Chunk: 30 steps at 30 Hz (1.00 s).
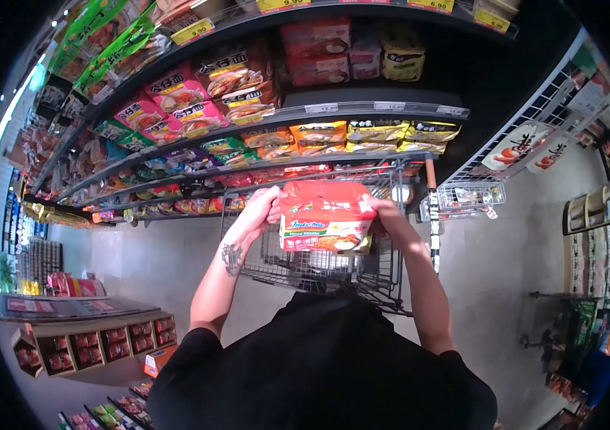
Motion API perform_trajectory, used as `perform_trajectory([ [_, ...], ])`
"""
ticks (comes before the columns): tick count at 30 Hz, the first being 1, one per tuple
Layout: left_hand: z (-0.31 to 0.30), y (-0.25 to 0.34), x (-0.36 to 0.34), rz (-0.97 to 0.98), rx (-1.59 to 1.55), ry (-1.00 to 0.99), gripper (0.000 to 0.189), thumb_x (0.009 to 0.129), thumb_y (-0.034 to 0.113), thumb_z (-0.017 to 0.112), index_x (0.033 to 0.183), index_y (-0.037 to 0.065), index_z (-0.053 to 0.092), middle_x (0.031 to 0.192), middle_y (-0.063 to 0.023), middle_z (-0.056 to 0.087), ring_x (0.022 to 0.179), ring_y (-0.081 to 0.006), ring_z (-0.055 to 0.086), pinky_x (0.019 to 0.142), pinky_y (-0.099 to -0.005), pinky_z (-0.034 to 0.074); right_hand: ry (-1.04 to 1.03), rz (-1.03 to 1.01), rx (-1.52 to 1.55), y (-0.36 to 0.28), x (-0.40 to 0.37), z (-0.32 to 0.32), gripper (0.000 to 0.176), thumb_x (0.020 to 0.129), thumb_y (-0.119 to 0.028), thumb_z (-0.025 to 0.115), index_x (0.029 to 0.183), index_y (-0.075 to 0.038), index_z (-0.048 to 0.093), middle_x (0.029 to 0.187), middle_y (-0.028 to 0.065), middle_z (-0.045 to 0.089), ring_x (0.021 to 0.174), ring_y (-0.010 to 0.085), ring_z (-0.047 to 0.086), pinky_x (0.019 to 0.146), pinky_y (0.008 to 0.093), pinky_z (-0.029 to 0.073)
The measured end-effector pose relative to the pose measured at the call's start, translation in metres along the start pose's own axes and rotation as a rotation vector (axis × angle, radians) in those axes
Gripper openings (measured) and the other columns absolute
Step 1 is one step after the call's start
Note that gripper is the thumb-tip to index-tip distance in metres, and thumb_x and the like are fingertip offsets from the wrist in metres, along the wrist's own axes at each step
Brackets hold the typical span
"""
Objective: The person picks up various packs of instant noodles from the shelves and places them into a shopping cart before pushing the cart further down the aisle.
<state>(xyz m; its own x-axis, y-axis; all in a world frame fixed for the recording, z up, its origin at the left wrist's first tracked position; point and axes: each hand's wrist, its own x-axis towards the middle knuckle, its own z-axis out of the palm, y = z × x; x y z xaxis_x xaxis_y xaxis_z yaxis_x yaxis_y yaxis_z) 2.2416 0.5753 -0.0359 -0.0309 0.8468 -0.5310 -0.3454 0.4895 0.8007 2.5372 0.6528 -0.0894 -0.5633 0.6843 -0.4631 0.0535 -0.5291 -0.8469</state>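
Observation:
Both my hands hold up a red and white multipack of Indomie instant noodles [324,218] above a wire shopping cart [262,261]. My left hand [267,206] grips the pack's upper left edge with curled fingers. At its upper right edge, my right hand [385,209] is closed on it, partly blurred. The pack's printed front faces me. Its body hides part of the cart's basket. The cart's handle [431,190] stands to the right of my right hand.
Ahead, a tiered shelf [383,100] carries several noodle packs, including yellow ones [376,134] and pink ones [179,87]. A wire rack [545,100] rises on the right. Behind to the left is a wooden display [93,344] with red packs. Grey tiled floor [491,287] shows at right.

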Motion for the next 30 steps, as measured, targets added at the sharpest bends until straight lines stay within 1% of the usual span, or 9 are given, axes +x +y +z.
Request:
perform_trajectory([
  [4, 0.011, 0.022, 0.025, 0.14, 0.161, 0.008, 0.031, 0.087, 0.016, 0.056, 0.061, 0.017, 0.04, 0.053, 0.0096, 0.034, 0.042, -0.003, 0.03, 0.041, -0.0217, 0.024, -0.123, -0.198, -0.073, -0.006, 0.034, -0.022, 0.035, 0.096, -0.033, 0.046, 0.077, -0.009, 0.062, 0.058, -0.0046, 0.052, 0.046, 0.0039, 0.042, 0.041, 0.0218, 0.03],
  [6, 0.005, 0.039, 0.046, 0.263, 0.311, -0.004, 0.025, 0.089, 0.018, 0.052, 0.065, 0.012, 0.052, 0.06, 0.0067, 0.048, 0.051, -0.0031, 0.041, 0.047, -0.0215, 0.031, -0.121, -0.13, 0.083, -0.016, 0.051, -0.025, 0.03, 0.098, -0.027, 0.044, 0.085, -0.007, 0.062, 0.06, -0.0044, 0.052, 0.046, 0.0033, 0.041, 0.04, 0.0215, 0.029],
  [9, -0.019, 0.062, 0.116, 0.565, 0.48, -0.026, 0.028, 0.092, 0.02, 0.047, 0.075, 0.003, 0.062, 0.071, 0.0032, 0.06, 0.063, -0.006, 0.05, 0.056, -0.0233, 0.039, -0.023, -0.435, -0.058, -0.067, 0.072, -0.016, 0.03, 0.098, -0.03, 0.045, 0.087, -0.006, 0.06, 0.06, -0.0058, 0.05, 0.046, 0.0024, 0.042, 0.041, 0.0193, 0.033],
  [10, -0.006, 0.091, 0.111, 0.619, 0.641, 0.018, 0.03, 0.091, 0.022, 0.045, 0.077, 0.0, 0.06, 0.067, -0.001, 0.058, 0.062, -0.009, 0.05, 0.059, -0.0271, 0.041, 0.03, -0.468, -0.094, -0.084, 0.086, -0.018, 0.032, 0.098, -0.032, 0.047, 0.084, -0.006, 0.059, 0.06, -0.0054, 0.05, 0.046, 0.003, 0.042, 0.041, 0.0197, 0.035],
  [13, 0.013, 0.155, 0.121, 0.824, 1.089, 0.256, 0.035, 0.09, 0.028, 0.044, 0.087, -0.002, 0.06, 0.082, -0.0215, 0.063, 0.083, -0.0357, 0.063, 0.076, -0.0412, 0.047, 0.111, -0.609, -0.232, -0.143, 0.13, -0.026, 0.036, 0.097, -0.036, 0.048, 0.083, -0.005, 0.06, 0.06, -0.0056, 0.05, 0.046, 0.0033, 0.042, 0.042, 0.0206, 0.036],
  [15, 0.026, 0.185, 0.128, 0.797, 1.121, 0.326, 0.037, 0.091, 0.029, 0.043, 0.09, -0.002, 0.062, 0.091, -0.0245, 0.064, 0.095, -0.0413, 0.059, 0.082, -0.0449, 0.046, 0.095, -0.675, -0.234, -0.179, 0.156, -0.03, 0.035, 0.097, -0.036, 0.048, 0.085, -0.006, 0.061, 0.061, -0.0062, 0.05, 0.048, 0.0028, 0.043, 0.043, 0.0207, 0.036],
  [20, 0.017, 0.192, 0.198, 1.075, 1.377, 0.578, 0.038, 0.091, 0.025, 0.043, 0.075, -0.002, 0.064, 0.074, -0.0277, 0.062, 0.073, -0.0433, 0.063, 0.069, -0.051, 0.052, 0.028, -0.738, -0.187, -0.207, 0.227, -0.049, 0.035, 0.097, -0.037, 0.048, 0.089, -0.006, 0.063, 0.066, -0.0036, 0.057, 0.052, 0.0041, 0.048, 0.046, 0.0205, 0.04],
  [26, 0.024, 0.18, 0.211, 0.937, 1.424, 0.659, 0.03, 0.087, 0.02, 0.05, 0.072, -0.001, 0.065, 0.073, -0.0264, 0.063, 0.073, -0.0405, 0.065, 0.068, -0.0486, 0.054, 0.131, -0.699, -0.154, -0.183, 0.274, -0.058, 0.032, 0.097, -0.03, 0.049, 0.08, -0.006, 0.062, 0.063, -0.0023, 0.055, 0.051, 0.0062, 0.047, 0.047, 0.0226, 0.039],
  [30, 0.015, 0.169, 0.229, 0.804, 1.566, 0.666, 0.02, 0.086, 0.015, 0.052, 0.087, -0.002, 0.064, 0.075, -0.0198, 0.067, 0.074, -0.0352, 0.069, 0.068, -0.0435, 0.057, 0.099, -0.644, -0.117, -0.176, 0.281, -0.057, 0.031, 0.096, -0.027, 0.048, 0.074, -0.009, 0.058, 0.058, -0.0045, 0.049, 0.049, 0.0055, 0.042, 0.046, 0.0225, 0.035],
])
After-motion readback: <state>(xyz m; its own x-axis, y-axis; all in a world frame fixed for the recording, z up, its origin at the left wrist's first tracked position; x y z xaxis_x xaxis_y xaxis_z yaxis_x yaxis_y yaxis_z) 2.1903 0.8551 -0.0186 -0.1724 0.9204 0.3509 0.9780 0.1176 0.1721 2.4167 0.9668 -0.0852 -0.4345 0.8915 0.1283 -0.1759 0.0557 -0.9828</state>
